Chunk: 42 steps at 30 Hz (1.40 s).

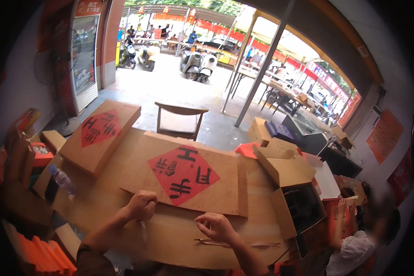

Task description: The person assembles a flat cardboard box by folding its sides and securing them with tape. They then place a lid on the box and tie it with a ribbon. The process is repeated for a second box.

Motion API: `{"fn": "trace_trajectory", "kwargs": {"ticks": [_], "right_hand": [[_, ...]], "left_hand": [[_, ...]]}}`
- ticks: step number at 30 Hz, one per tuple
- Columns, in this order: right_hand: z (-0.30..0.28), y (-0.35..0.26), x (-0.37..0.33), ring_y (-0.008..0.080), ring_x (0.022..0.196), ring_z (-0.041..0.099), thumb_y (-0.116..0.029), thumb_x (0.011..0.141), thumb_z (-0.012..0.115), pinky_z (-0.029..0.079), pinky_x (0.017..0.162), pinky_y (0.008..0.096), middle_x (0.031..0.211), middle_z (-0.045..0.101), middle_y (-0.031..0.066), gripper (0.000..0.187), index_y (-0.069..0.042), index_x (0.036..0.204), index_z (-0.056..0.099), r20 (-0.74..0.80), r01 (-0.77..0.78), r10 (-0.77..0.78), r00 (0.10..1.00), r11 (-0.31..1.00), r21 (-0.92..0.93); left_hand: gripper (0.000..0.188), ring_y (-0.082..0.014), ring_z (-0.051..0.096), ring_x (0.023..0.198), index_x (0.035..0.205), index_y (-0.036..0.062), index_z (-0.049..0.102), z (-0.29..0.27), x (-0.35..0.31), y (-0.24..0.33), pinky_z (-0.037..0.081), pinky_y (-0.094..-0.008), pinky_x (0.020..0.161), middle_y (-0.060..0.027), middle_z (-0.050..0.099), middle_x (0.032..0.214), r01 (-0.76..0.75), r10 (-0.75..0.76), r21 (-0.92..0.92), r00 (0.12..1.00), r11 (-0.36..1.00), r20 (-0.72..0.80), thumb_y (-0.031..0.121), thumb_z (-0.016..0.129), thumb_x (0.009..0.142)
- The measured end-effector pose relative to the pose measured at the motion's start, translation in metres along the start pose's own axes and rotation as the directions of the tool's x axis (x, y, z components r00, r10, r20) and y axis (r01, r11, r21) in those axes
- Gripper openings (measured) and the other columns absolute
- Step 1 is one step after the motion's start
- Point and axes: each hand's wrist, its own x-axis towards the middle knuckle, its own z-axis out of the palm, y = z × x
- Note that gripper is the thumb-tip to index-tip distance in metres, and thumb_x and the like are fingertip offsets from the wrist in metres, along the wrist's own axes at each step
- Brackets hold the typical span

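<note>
A large flat cardboard box (pixel 133 172) lies in front of me, with a red paper diamond (pixel 184 175) bearing black brush characters on its top. By the box's near left edge, my left hand (pixel 142 205) is closed in a fist. A thin pale thing, blurred, hangs below it; I cannot make out what it is. My right hand (pixel 218 227) hovers near the box's front edge, its fingers loosely bent and apart, with nothing seen in them. Below that hand a thin brush-like stick (pixel 257 244) and a pale strip lie on the wooden table (pixel 179 250).
A second box (pixel 73 156) with a red diamond stands at the left, beside a plastic bottle (pixel 63 179). Open cartons (pixel 292 168) crowd the right side. A co-worker (pixel 354 248) sits at the far right. Beyond the table stands a wooden chair (pixel 181 120).
</note>
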Motion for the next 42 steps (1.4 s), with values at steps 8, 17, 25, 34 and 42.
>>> {"fn": "trace_trajectory", "kwargs": {"ticks": [8,17,25,34,42], "right_hand": [[0.099,0.000,0.060,0.0069,0.065,0.058,-0.027,0.102,0.069,0.049,0.060,0.0287,0.080,0.069,0.0040,0.027,0.000,0.108,0.070,0.187,-0.135,0.059,0.981,0.892,0.432],[0.114,0.010,0.056,0.0068,0.061,0.059,-0.018,0.107,0.061,0.049,0.055,0.0247,0.083,0.067,0.0049,0.019,-0.001,0.113,0.065,0.072,-0.239,0.265,0.962,0.678,0.695],[0.117,0.014,0.055,0.0167,0.082,0.076,-0.008,0.100,0.066,0.061,0.070,0.0298,0.120,0.072,0.0150,0.030,0.002,0.128,0.068,0.030,-0.037,0.027,0.999,0.904,0.425],[0.115,0.002,0.057,0.0193,0.087,0.076,-0.006,0.096,0.067,0.062,0.071,0.0315,0.133,0.068,0.0152,0.036,-0.001,0.131,0.068,-0.024,0.035,-0.029,0.999,0.939,0.342],[0.110,0.013,0.068,0.0193,0.073,0.071,-0.017,0.103,0.063,0.058,0.065,0.0314,0.126,0.068,0.0145,0.026,-0.002,0.124,0.065,0.231,-0.416,0.389,0.892,0.504,0.757]], "left_hand": [[0.029,-0.0323,0.053,0.050,0.064,0.0040,0.050,-0.002,-0.021,-0.004,0.042,-0.0434,0.050,-0.0152,0.048,0.058,-0.178,0.178,0.053,0.984,0.983,0.008,0.012,0.070,0.082],[0.027,-0.0295,0.054,0.055,0.062,0.0070,0.048,-0.002,-0.010,0.012,0.044,-0.0446,0.048,-0.0084,0.046,0.062,-0.407,0.407,-0.058,0.873,0.911,0.268,0.009,0.070,0.078],[0.008,-0.0284,0.064,0.062,0.080,0.0042,0.069,0.000,-0.008,0.008,0.050,-0.0390,0.054,-0.0090,0.063,0.074,-0.304,0.359,-0.218,0.889,0.927,0.285,0.012,0.071,0.079],[0.012,-0.0108,0.069,0.075,0.098,-0.0006,0.076,0.015,-0.007,0.027,0.055,-0.0253,0.066,-0.0079,0.073,0.090,0.235,-0.223,-0.319,0.972,0.918,0.074,0.011,0.076,0.097],[0.022,-0.0155,0.067,0.079,0.121,-0.0015,0.073,0.013,-0.005,0.014,0.055,-0.0286,0.072,-0.0098,0.069,0.096,0.033,-0.109,-0.277,0.959,0.960,-0.261,0.000,0.064,0.101]]}}
